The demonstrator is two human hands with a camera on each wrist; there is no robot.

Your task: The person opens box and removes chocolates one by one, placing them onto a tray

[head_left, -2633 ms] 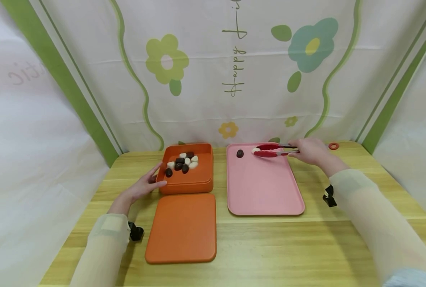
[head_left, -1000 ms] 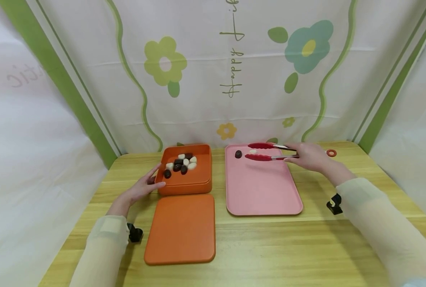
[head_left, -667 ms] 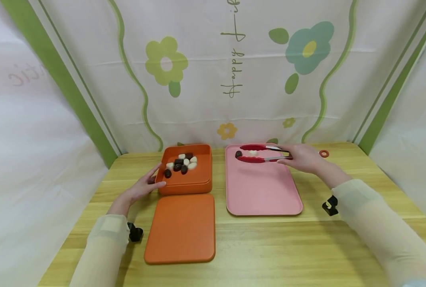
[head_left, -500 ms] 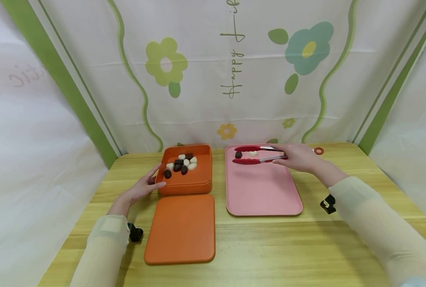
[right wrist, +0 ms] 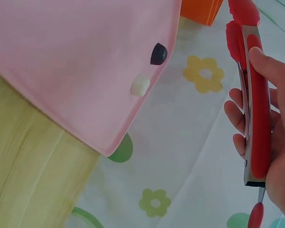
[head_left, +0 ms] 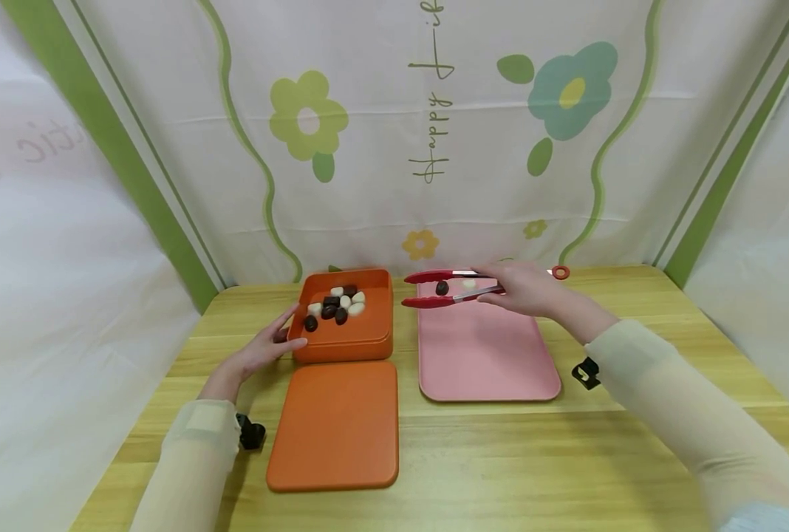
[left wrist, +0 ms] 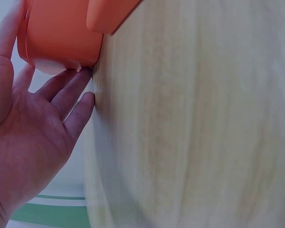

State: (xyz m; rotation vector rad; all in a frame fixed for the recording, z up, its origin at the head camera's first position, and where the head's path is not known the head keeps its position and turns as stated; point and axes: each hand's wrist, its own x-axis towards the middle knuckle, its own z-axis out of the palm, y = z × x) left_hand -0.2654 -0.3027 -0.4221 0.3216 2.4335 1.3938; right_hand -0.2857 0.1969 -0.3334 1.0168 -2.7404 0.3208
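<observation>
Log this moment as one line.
left hand: touches orange box | right hand: holds open red tongs | pink tray: dark piece, white piece

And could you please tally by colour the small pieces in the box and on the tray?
Dark pieces in the orange box: 5
White pieces in the box: 5
Dark piece on the pink tray: 1
White piece on the tray: 1
Total visible: 12

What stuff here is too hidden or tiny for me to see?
Head view: small dark-brown and white pieces in the square orange box look too tiny to identify.
Head view: thin dark writing on the white flowered cloth is cut off by the top edge.
Right wrist view: red-and-silver tongs hide part of the palm of the right hand.
Left wrist view: the top edge cuts off the box.
</observation>
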